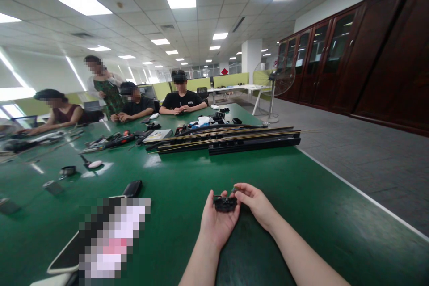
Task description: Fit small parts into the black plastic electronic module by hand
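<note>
A small black mechanical part (225,204) rests in my left hand (217,223), palm up, with the fingers curled round it. Some metal bits show on its upper side. My right hand (256,201) comes in from the right, thumb and forefinger pinched on a tiny grey piece (234,190) just above the black part's right end. What that piece is, I cannot make out. Both hands are over the green table (181,205).
Long black rails with thin brass-coloured rods (254,140) lie across the table ahead. Left of me are a blurred-out tablet-like object (114,237), a black case (133,188) and small metal parts (53,187). Several people (182,98) are at the far side. A fan (273,80) stands right.
</note>
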